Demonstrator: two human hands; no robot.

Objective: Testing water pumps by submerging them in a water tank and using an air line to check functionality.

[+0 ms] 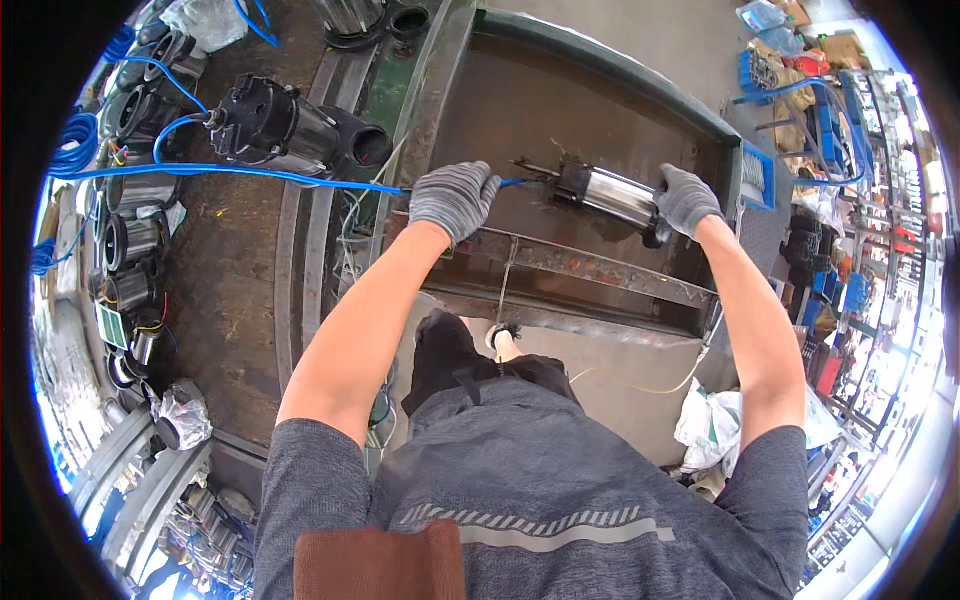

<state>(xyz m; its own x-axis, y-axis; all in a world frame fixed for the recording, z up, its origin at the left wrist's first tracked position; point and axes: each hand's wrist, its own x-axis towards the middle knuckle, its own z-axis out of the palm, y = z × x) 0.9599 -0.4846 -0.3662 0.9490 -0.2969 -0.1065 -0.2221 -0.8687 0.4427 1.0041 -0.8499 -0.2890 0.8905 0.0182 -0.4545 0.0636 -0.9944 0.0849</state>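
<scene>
My left hand (453,203), in a grey knitted glove, is closed around a blue cable (330,183) near the trough's left wall. The cable comes in from the left and runs on to the left end of a submersible pump (615,197). That pump has a shiny silver cylinder with dark ends and lies on its side, low over or in the brown, murky-looking trough (590,42). My right hand (687,200), gloved alike, is closed at the pump's right end; its fingertips are partly hidden.
Left of the trough, another dark pump (275,125) with blue cable lies on a worn brown bench (225,290). Several motor housings (132,240) line its far left side. A rusty bar (590,265) crosses the trough's near part. Blue bins (757,175) and stocked shelves stand right.
</scene>
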